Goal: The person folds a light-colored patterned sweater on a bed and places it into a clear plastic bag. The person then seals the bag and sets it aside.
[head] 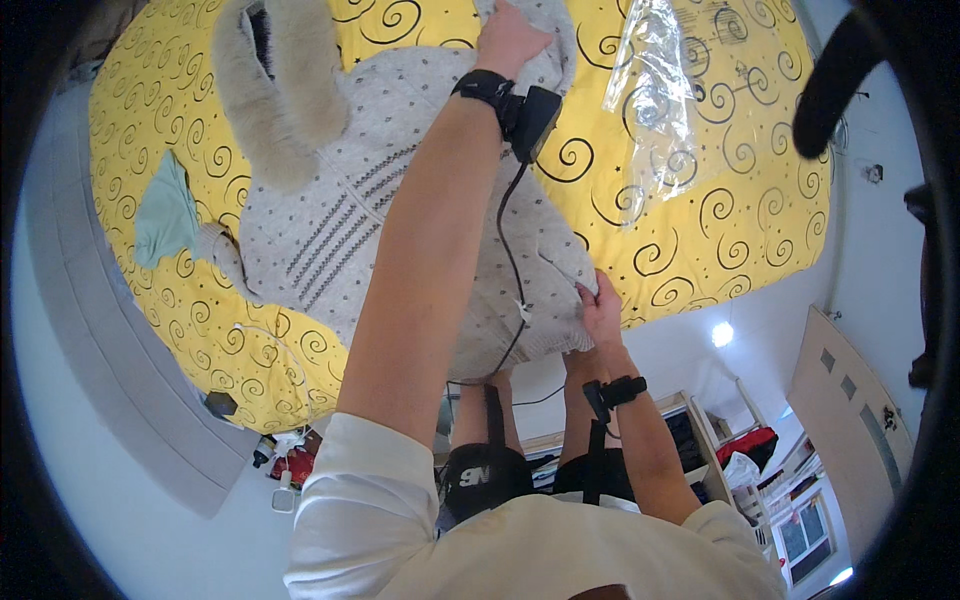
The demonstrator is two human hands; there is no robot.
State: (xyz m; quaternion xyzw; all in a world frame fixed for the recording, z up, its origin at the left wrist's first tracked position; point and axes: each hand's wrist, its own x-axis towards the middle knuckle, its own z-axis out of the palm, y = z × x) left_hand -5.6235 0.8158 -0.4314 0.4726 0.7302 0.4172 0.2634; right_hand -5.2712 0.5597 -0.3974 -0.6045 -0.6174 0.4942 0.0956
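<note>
A light grey knitted sweater (420, 97) with small dark flecks, dark patterned bands and a beige fur-trimmed hood (300, 97) lies spread before me. Its ribbed hem hangs over the near edge of the bed. At the top, my left hand (514, 37) rests on the far sleeve with fingers partly spread; whether it grips the knit I cannot tell. My left forearm crosses over the sweater's body and hides part of it. Low on the right, my right hand (604, 311) pinches the side of the sweater near the hem between thumb and fingers.
Yellow bedding with black swirls (720, 247) covers the bed. Clear plastic packaging (660, 112) lies to the right, a pale green cloth (166, 214) to the left. A white cable (289, 352) and a dark hexagonal object (220, 404) are at the near left edge.
</note>
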